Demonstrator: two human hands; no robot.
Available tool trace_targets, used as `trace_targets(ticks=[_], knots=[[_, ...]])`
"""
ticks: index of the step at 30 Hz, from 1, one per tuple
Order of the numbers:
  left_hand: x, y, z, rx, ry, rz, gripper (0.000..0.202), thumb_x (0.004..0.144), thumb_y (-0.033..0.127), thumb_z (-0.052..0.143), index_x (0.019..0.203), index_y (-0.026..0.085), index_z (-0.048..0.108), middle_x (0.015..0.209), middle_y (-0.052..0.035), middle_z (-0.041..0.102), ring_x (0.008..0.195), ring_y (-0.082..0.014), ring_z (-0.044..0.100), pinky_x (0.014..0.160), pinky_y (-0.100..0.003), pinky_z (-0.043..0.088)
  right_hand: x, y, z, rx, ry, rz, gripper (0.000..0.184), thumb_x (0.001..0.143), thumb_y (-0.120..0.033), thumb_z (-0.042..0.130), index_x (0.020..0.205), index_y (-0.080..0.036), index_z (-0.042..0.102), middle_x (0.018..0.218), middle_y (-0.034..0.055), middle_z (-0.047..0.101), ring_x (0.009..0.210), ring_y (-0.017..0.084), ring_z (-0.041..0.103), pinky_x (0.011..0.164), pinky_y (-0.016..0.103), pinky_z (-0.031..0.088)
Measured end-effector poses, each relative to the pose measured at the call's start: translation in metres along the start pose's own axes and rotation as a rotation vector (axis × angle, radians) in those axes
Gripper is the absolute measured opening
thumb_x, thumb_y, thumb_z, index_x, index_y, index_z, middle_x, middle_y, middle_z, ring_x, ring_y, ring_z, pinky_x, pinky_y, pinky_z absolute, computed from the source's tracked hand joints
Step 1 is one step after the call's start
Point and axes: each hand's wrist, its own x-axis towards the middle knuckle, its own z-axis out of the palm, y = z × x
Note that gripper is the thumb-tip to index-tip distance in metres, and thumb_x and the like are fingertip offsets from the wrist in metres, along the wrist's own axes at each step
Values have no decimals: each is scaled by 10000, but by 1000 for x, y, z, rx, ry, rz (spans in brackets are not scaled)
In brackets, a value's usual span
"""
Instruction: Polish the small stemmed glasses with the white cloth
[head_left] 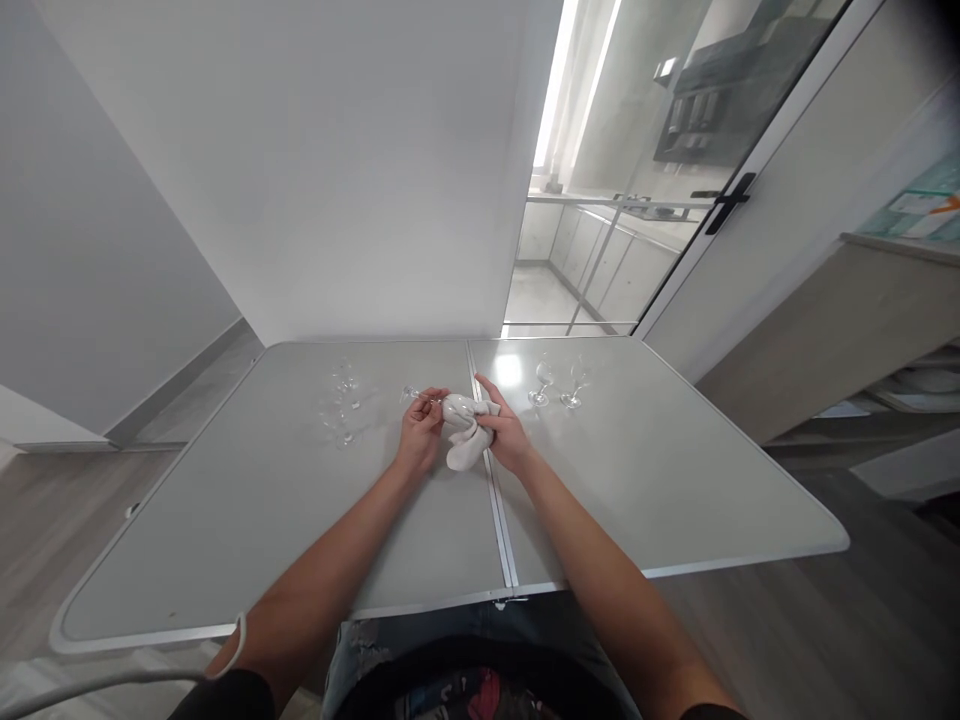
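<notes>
Over the middle of the table I hold a clear stemmed glass (412, 393) on its side, its foot pointing left. My left hand (421, 428) is closed around the stem near the bowl. A white cloth (466, 447) is bunched at the bowl and stuffed into its mouth. My right hand (507, 430) grips the cloth at the rim end, with the thumb stretched up along the far side. Part of the bowl is hidden by cloth and fingers.
Two upright stemmed glasses (539, 397) stand right of my hands. Several more clear glasses (346, 437) are at the left. The folding table (637, 480) has a metal seam down its middle. A white wall (360, 200) and a glass door (600, 250) rise behind it.
</notes>
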Motion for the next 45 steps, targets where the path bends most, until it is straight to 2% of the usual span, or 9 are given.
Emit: trace_targets(ticks=[4,7,11,16,19,24,30,41,45], knots=[[2,-2,-3,18,66,-9,313,727,351,843,979,219,713,1118,-50,693,921,-150,640,827,-272,478,0,6,-3,-601,-124,-263,826,832,-134,516,1585,-243,194,1201,61,691,1081,232,634,990,410,480],[3,-2,-4,16,98,-15,307,742,372,831,978,217,710,1129,-48,683,886,-134,633,804,-263,482,3,13,-4,-933,-234,-444,881,805,-31,422,1599,-228,94,1416,91,583,1345,233,494,1149,493,321],[2,2,-1,11,99,-6,310,764,372,813,1017,226,708,1175,-54,670,953,-149,635,846,-276,489,4,15,-3,-1161,-255,-527,973,730,46,366,1600,-237,35,1526,75,474,1433,171,402,1235,510,119],[0,5,2,9,100,3,290,772,365,805,1005,217,715,1152,-53,676,942,-150,638,839,-277,484,1,12,-1,-1253,-225,-562,983,716,57,355,1599,-267,69,1522,53,481,1421,163,419,1244,525,42],[2,3,0,13,121,25,269,744,349,827,948,208,723,1088,-51,689,927,-154,640,825,-277,480,1,13,1,-1127,-206,-507,933,753,28,389,1595,-262,112,1474,64,536,1389,183,462,1235,529,115],[6,-1,-7,42,112,53,259,716,339,848,911,209,740,1029,-55,701,1002,-176,633,860,-279,471,2,14,3,-552,-61,-186,790,817,-123,522,1555,-270,282,1283,48,662,1167,220,614,1030,413,460],[3,-1,-6,37,47,3,270,738,354,829,957,221,742,1055,-59,702,950,-173,636,812,-281,485,4,4,-4,116,-67,149,708,708,-149,637,1402,-217,519,970,29,724,827,194,664,748,313,535],[7,3,-9,-10,89,19,275,734,348,844,962,242,731,1177,-57,683,1069,-183,640,870,-298,500,15,7,-28,352,32,115,550,667,-139,591,1213,-205,608,939,25,701,796,204,656,764,393,564],[8,5,-11,-41,151,19,293,724,323,853,980,245,733,1238,-57,671,1134,-188,623,895,-290,501,15,6,-25,261,312,-30,475,662,-155,635,1134,-209,642,957,21,707,871,202,657,807,361,546]])
